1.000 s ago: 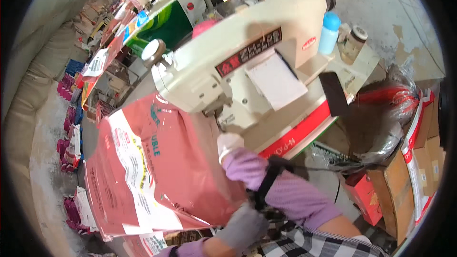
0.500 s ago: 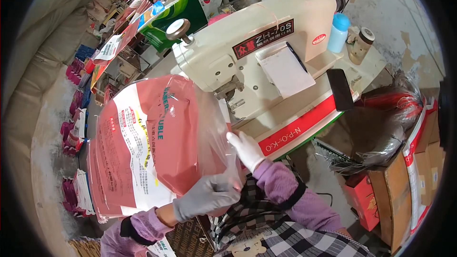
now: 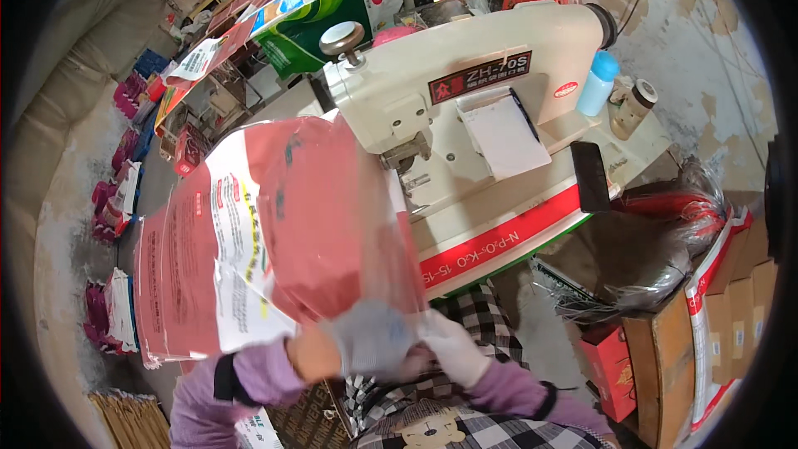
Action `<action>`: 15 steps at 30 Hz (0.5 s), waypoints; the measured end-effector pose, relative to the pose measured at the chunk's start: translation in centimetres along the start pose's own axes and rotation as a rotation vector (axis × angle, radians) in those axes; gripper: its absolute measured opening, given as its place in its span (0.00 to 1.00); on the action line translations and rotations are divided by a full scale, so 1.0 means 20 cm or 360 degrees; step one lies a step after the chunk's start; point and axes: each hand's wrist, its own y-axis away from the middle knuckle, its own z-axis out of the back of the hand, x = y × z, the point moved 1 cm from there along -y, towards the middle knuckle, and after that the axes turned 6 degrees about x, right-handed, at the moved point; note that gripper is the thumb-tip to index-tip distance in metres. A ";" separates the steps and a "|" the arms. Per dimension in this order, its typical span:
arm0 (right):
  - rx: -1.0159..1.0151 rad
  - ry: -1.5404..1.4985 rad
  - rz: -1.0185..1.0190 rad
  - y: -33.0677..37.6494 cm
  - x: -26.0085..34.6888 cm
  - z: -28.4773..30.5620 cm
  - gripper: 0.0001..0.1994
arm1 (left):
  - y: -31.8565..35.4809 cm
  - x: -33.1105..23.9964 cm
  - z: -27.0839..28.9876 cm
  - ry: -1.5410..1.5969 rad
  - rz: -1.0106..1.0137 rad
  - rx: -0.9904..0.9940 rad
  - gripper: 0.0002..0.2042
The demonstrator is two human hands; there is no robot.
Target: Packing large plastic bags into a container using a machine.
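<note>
Both hands are now bunched together at the bag's lower edge, where half a second ago they were spread along it. Left hand (image 3: pixel 366 341) and right hand (image 3: pixel 453 347), gloved, are closing their grip on the red plastic bag (image 3: pixel 274 224), fingers fully curled round the gathered film. Bag is rising up and left from the grip, its top just beside the sewing machine (image 3: pixel 465 108) head on the counter (image 3: pixel 499 233). Judging: gathering the mouth; next move needs that edge flattened and fed under the needle.

Purple sleeves, grey-white gloved hands (image 3: pixel 407 345)
</note>
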 end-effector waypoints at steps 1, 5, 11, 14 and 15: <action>0.0077 0.0110 -0.0090 0.02 0.13 0.00 0.16 | 0.03 0.02 -0.14 -0.0024 -0.0110 -0.0312 0.18; 0.0032 0.1016 -0.0072 -0.07 0.15 0.12 0.20 | -0.01 -0.08 -0.40 -0.0429 -0.0063 -0.0850 0.21; -0.0453 0.2287 -0.0216 -0.47 0.27 0.06 0.36 | -0.14 -0.10 -0.34 -0.0417 -0.0351 -0.0384 0.15; -0.0359 0.2321 -0.0463 -0.29 0.26 -0.01 0.46 | -0.03 0.06 0.04 -0.0691 -0.0495 -0.0158 0.06; -0.0232 0.2302 -0.0424 -0.31 0.24 -0.06 0.47 | 0.01 0.33 0.04 -0.0764 -0.0352 -0.0290 0.05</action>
